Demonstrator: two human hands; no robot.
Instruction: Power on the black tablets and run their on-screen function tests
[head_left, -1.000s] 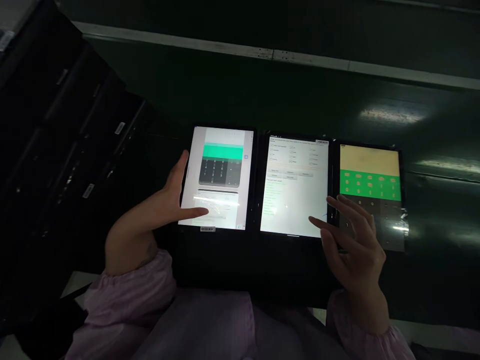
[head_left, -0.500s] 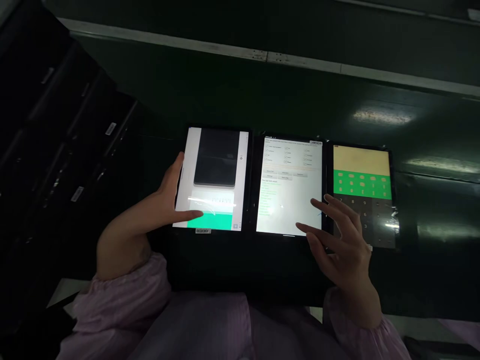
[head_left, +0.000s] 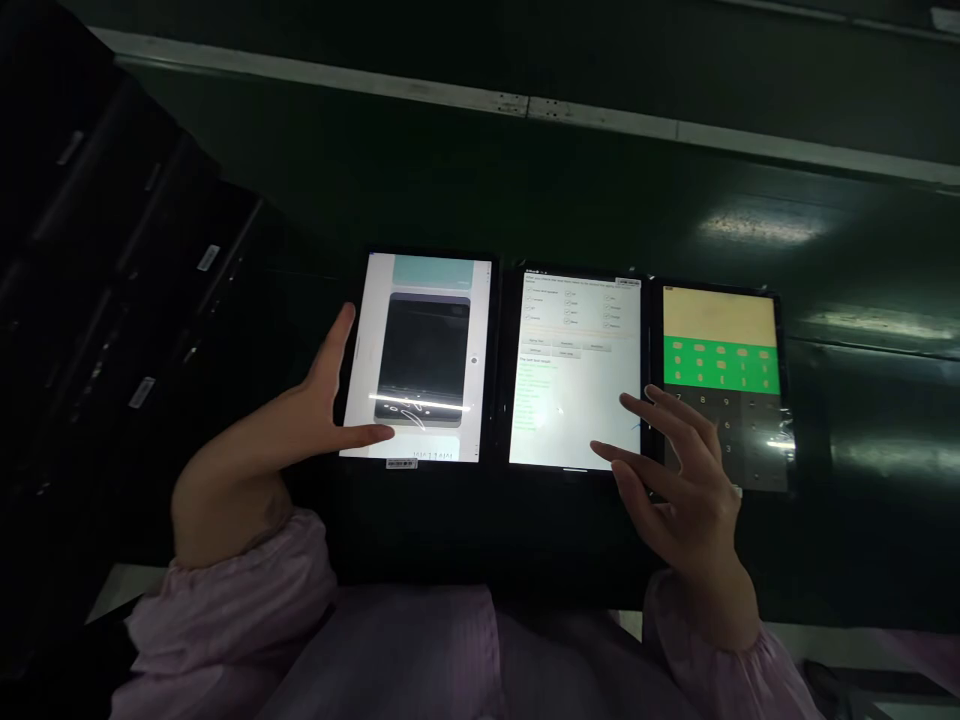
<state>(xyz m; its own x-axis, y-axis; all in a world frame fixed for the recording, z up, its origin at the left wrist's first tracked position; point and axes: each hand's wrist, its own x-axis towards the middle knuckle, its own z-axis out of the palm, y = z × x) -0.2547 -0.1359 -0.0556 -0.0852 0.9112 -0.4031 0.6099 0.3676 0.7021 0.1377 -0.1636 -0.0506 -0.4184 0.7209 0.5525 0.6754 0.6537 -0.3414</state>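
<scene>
Hand (L) [head_left: 289,440] on leftmost tablet [head_left: 424,350]

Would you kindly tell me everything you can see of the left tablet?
The left tablet is a thin slab with a dark frame and a glossy, lit screen. It lies face up on the dark green surface, first in a row of three, close beside the middle tablet. Its screen shows a dark panel on white, a teal band above and a streak of glare low down. A small white label sits at its near edge. The left hand rests its thumb on the lower left screen, fingers along the left edge.
</scene>
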